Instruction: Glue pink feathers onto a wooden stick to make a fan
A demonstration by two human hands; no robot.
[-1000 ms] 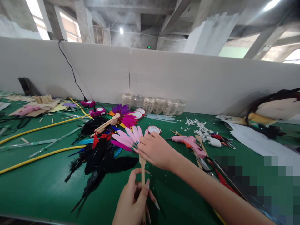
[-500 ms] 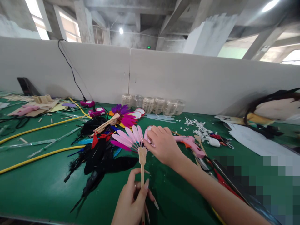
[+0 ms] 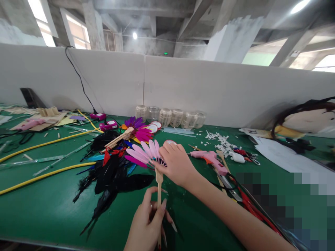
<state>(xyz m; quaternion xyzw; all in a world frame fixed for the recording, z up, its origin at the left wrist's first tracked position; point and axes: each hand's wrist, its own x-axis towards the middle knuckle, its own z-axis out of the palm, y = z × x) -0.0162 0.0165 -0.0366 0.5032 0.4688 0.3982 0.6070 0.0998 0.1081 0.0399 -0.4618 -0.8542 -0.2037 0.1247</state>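
- Fingers [image 3: 156, 217] of the left hand [image 3: 144, 226] closed around a wooden stick [image 3: 159, 209], gripping it upright near the table's front edge.
- Fingers [image 3: 169, 149] of the right hand [image 3: 176, 164] lay open and slightly curved across the stick's top, touching the base of a fan of pink feathers [image 3: 140, 155].
- Fan and stick were held up by the hands, above a green table [image 3: 39, 216].
- Round white-and-red disc [image 3: 170, 142] sat just beyond the right fingertips.
- Black feathers [image 3: 112, 183] lay in a heap left of the stick, beside two yellow hoses [image 3: 47, 177].
- Pink glue gun [image 3: 211, 160] rested on the table to the right of the right hand, near white paper scraps [image 3: 221, 146].
- Second stick [image 3: 119, 137] lay on a fan of magenta and purple feathers [image 3: 137, 129], farther up the table.
- Clear plastic jars [image 3: 170, 118] stood in a row against a white partition [image 3: 209, 90], beside a bundle of glue sticks [image 3: 178, 131].
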